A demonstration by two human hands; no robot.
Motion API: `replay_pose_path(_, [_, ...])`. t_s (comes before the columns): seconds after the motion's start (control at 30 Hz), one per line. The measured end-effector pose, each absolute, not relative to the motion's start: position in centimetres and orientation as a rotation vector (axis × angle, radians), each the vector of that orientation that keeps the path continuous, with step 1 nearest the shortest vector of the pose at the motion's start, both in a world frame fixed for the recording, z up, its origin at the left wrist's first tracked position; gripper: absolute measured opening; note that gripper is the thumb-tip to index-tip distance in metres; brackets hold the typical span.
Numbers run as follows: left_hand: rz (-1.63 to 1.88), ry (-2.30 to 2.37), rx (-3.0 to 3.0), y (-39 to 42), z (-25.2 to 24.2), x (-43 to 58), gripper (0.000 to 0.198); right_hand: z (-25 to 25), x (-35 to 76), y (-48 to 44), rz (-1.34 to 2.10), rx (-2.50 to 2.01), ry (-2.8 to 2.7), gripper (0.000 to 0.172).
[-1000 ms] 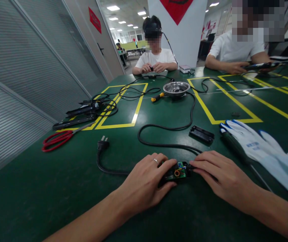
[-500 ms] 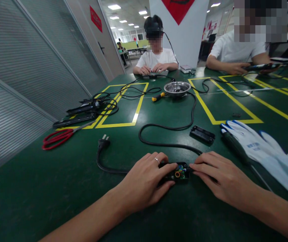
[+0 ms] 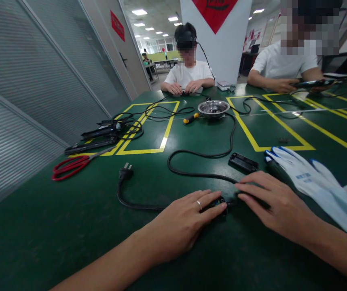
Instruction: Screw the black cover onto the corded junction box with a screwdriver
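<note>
My left hand [image 3: 188, 220] covers most of a small black case [image 3: 223, 210], with its fingers stretched across the top. Between the fingertips, a bit of the circuit board inside shows at the case's right end. A black power cord [image 3: 144, 207] with a plug [image 3: 126, 172] runs out from under this hand to the left. My right hand [image 3: 273, 206] hovers at the case's right, fingers apart, over the near end of a second black cable [image 3: 204, 175]. Its thumb is largely hidden. Beyond it lies a loose black cover [image 3: 243, 162], hollow side up.
White gloves [image 3: 316, 182] lie at right, red-handled scissors [image 3: 72, 167] at left. Farther off are a metal bowl [image 3: 213, 108], a yellow-black tool [image 3: 191, 118] and bundled black cables [image 3: 106, 131]. Two people [image 3: 188, 72] sit across the green table [image 3: 70, 226], hands on devices.
My left hand has slid right and flattened over the case, hiding most of the circuit board. My right hand's fingers have left the case's end and spread, a little up and right.
</note>
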State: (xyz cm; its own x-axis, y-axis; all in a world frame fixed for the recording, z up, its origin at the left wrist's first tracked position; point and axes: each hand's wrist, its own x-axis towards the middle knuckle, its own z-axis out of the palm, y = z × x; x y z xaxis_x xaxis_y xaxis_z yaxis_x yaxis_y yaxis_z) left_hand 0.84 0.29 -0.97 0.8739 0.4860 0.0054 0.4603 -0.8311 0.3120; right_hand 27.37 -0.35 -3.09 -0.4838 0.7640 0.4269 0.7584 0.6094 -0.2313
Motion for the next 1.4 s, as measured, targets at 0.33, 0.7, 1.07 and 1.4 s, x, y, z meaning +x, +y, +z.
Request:
replay_pose_path(0.33, [0.114, 0.777, 2.717, 0.0, 0.1, 0.7, 0.057, -4.5, 29.6, 1.8, -0.217, -1.69, -2.309, 0.039])
replay_pose_path(0.7, [0.111, 0.811, 2.701, 0.1, -0.1, 0.5, 0.053, -4.3, 29.1, 0.8, -0.123, -1.742, -2.073, 0.046])
replay_pose_path(1.07, [0.635, 1.079, 2.394, 0.7, -0.7, 0.2, 0.046, -1.4, 26.4, -1.9, 0.339, -1.498, -1.739, 0.049])
replay_pose_path(1.4, [0.824, 0.726, 1.95, -0.4, 0.7, 0.4, 0.044, -2.5, 23.6, -4.8, 0.433, -1.212, -2.133, 0.051])
